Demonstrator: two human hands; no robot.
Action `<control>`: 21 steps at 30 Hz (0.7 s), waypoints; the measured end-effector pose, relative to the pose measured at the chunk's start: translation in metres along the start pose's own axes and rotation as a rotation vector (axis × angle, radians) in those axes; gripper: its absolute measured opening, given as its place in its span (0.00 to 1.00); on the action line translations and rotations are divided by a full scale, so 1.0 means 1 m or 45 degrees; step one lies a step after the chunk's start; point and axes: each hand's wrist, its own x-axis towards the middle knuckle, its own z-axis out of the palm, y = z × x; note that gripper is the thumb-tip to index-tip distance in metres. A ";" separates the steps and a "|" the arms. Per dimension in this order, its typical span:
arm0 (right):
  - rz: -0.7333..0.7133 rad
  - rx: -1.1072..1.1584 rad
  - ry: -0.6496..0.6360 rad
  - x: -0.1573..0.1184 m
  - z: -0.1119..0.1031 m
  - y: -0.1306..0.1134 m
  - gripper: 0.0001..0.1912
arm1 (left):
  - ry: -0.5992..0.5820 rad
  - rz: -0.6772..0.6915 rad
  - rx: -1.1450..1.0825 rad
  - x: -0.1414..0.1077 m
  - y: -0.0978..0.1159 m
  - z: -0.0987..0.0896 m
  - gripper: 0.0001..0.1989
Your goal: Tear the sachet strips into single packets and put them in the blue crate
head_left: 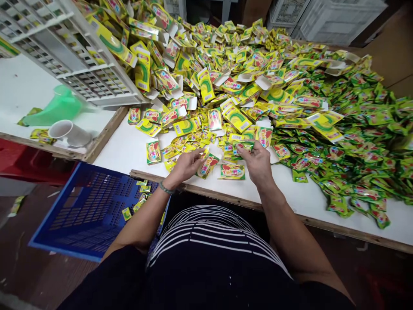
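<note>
My left hand point(189, 165) is closed on a small yellow-green carton point(209, 165) whose white end flap stands up. Between the thumb and fingers of my right hand point(258, 162) is a green candy packet point(244, 147). A short gap separates the two hands, just above the table's front edge. On the white tabletop between them lies a flat carton point(232, 172). Another carton point(153, 152) stands to the left of my left hand. Small yellow packets point(185, 143) are heaped just beyond my hands.
Cartons with raised flaps point(238, 116) pile up across the table point(111, 148). Green packets point(361, 142) heap at the right. A white crate point(106, 88) leans at the left, near a white cup point(69, 132) and a green scoop point(58, 107). Below sits a blue basket point(75, 215) holding several small cartons.
</note>
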 end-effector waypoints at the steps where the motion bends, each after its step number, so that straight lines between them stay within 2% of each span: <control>1: -0.030 -0.028 -0.061 0.002 0.001 -0.005 0.17 | -0.041 0.013 -0.053 -0.002 0.000 0.002 0.21; 7: -0.109 -0.501 -0.522 0.016 -0.001 -0.018 0.09 | -0.191 -0.017 -0.370 -0.012 -0.005 0.019 0.21; 11: -0.265 -0.633 -0.616 0.028 -0.001 -0.019 0.05 | -0.278 -0.051 -0.508 -0.015 -0.010 0.023 0.22; 15: -0.311 -0.586 -0.785 0.034 0.008 -0.029 0.04 | -0.312 -0.032 -0.627 -0.015 -0.012 0.021 0.20; 17: -0.337 -0.570 -0.782 0.034 0.015 -0.034 0.02 | -0.319 -0.011 -0.690 -0.014 -0.011 0.020 0.19; 21: -0.395 -0.541 -0.602 0.029 0.025 -0.037 0.05 | -0.318 -0.028 -0.813 -0.015 -0.012 0.018 0.20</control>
